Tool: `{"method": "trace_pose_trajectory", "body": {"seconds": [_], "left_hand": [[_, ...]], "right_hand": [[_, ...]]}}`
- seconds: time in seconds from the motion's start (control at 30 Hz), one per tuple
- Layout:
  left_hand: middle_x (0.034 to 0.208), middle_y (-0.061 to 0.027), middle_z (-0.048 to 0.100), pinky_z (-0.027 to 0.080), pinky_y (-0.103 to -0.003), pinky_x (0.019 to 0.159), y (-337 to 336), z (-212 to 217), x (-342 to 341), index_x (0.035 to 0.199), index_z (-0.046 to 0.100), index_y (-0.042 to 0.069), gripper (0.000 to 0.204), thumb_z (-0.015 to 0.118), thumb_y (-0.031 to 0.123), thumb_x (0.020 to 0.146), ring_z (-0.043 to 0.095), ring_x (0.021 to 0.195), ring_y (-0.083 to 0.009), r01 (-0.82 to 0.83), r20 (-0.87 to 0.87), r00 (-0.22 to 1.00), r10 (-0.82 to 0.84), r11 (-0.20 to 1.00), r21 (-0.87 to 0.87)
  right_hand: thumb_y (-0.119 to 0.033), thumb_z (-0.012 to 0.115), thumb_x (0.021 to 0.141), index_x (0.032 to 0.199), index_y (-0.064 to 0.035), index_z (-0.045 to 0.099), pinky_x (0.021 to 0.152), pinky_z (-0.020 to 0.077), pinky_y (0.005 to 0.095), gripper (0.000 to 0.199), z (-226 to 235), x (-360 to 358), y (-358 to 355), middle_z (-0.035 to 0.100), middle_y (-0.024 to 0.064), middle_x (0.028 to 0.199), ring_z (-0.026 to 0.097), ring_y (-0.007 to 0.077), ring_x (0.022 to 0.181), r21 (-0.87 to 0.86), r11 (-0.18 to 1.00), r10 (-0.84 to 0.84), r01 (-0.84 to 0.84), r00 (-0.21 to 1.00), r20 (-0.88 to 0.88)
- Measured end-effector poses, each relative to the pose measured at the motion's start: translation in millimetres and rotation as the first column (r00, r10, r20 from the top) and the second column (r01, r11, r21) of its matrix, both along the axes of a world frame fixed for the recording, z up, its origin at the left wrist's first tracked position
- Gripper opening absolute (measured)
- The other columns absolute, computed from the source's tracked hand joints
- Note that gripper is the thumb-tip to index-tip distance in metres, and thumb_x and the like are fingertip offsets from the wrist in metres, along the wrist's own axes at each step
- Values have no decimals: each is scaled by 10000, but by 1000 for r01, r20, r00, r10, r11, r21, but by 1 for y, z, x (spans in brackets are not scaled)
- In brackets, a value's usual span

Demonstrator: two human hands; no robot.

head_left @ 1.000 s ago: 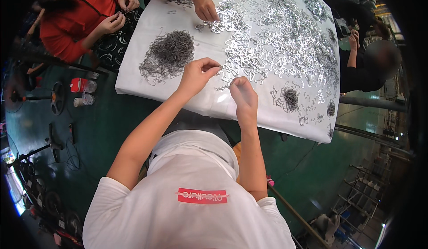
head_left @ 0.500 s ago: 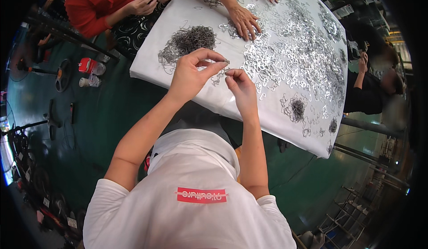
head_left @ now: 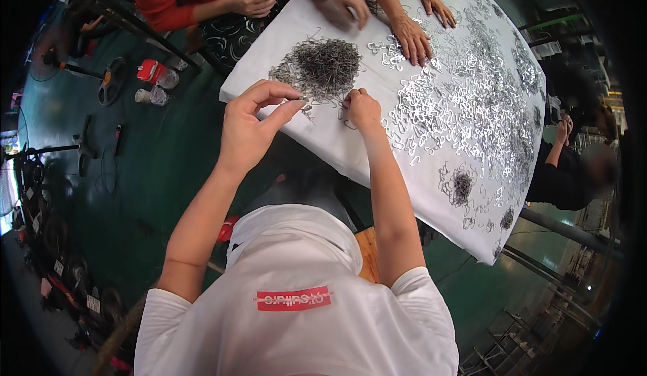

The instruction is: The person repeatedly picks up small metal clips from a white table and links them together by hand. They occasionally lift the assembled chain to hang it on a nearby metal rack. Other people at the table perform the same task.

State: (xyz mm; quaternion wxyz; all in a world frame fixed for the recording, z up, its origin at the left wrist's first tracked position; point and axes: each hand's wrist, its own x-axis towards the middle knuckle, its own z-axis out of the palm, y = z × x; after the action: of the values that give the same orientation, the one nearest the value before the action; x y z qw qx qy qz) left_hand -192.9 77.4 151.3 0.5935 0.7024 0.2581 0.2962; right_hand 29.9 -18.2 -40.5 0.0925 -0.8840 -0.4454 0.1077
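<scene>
1. The left hand (head_left: pixel 253 123) was raised just above the white-covered table (head_left: pixel 431 194), thumb and forefinger curled together and pinching a thin bent grey wire piece (head_left: pixel 304 104); the rest of its fingers were tucked loosely.
2. The right hand (head_left: pixel 362 108) rested at the near edge of the dark tangled heap of grey wire clips (head_left: pixel 322 66), fingers bunched together on or just over the cloth. Whether it gripped a piece of its own could not be told.
3. The wire piece sat between the two hands, just beside the heap's near edge and apparently still trailing towards it.
4. To do the step well, the pinch seemingly needed to stay light and near the piece's end, so that it drew free without dragging neighbours.
5. The right hand looked best used to steady the heap while the left lifted.
6. A slow, straight pull seemed wiser than a jerk, since the clips appeared hooked into one another.
7. The spread of shiny silver loose hooks (head_left: pixel 472 106) lay further across the table, well apart from the hands.
8. Other people's hands (head_left: pixel 411 39) lay flat on the far side and were best left undisturbed.
</scene>
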Motion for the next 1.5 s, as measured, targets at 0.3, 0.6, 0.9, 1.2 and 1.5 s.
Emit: {"method": "trace_pose_trajectory", "body": {"seconds": [0.3,0.6,0.9,1.2,1.5], "left_hand": [[873,-32,676,462,-240,781,-12,2,-18,893,676,16,111,693,45,787,600,796,-95,-9,11,1000,10,996,-88],[826,-38,685,459,-251,765,-34,5,14,873,693,19,103,702,43,773,601,776,-102,81,26,996,-80,997,-9],[803,-72,679,473,-295,703,-61,14,58,858,691,27,116,706,16,743,622,760,-187,190,87,974,-209,962,194],[816,-71,683,475,-315,682,-71,-18,98,859,698,41,108,702,51,752,626,765,-206,191,155,956,-248,930,313],[886,-32,667,463,-361,770,-65,-167,182,867,704,100,115,684,139,760,593,866,-212,436,-279,900,-335,705,559]], "right_hand": [[-122,622,805,866,-54,653,519,382,255,97,15,11,-36,531,-12,602,509,119,576,25,803,-221,596,337,-915],[-155,618,883,902,-56,593,612,331,202,104,136,-54,-73,495,-51,724,416,56,647,266,577,238,773,153,-959],[-116,621,893,925,-36,588,755,382,214,93,201,-94,-87,553,-14,874,481,65,818,502,322,249,803,440,-863],[-67,599,898,904,-43,553,716,370,198,52,201,-82,-98,521,-24,850,466,56,793,659,113,208,743,631,-747],[-29,595,878,868,-40,517,671,330,189,80,212,-62,-128,455,-18,850,415,52,757,719,99,139,688,706,-695]]}}
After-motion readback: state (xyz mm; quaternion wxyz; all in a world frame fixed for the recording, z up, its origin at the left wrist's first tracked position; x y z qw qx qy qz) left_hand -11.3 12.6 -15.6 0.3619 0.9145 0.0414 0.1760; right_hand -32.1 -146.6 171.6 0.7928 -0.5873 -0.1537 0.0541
